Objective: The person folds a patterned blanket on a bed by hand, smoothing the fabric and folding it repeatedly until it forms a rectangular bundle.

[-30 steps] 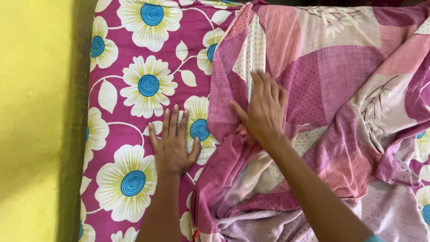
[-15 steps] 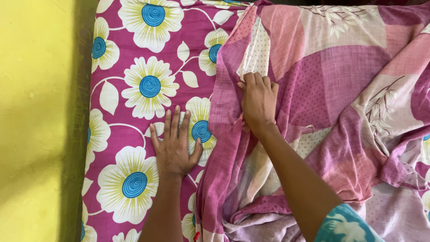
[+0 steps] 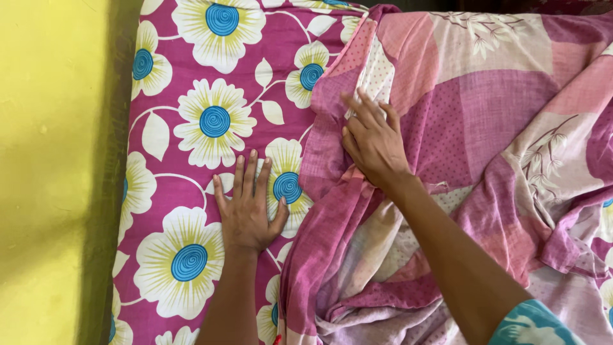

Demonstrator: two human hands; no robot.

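My left hand (image 3: pixel 248 207) lies flat, fingers spread, on the magenta bedsheet with white and blue flowers (image 3: pixel 191 128). My right hand (image 3: pixel 373 140) rests with its fingers stretched out on the pink and purple patchwork blanket (image 3: pixel 485 108), close to the blanket's left edge. The blanket is rumpled and covers the right half of the bed. Neither hand grips anything that I can see.
A yellow wall (image 3: pixel 45 172) runs along the bed's left side, with a dark gap between them. The blanket bunches into thick folds (image 3: pixel 383 306) near the bottom edge. A teal patterned sleeve (image 3: pixel 536 326) shows at the lower right.
My right hand had its fingers curled on the blanket half a second ago; now they are stretched out and slightly higher. My left hand has stayed in place.
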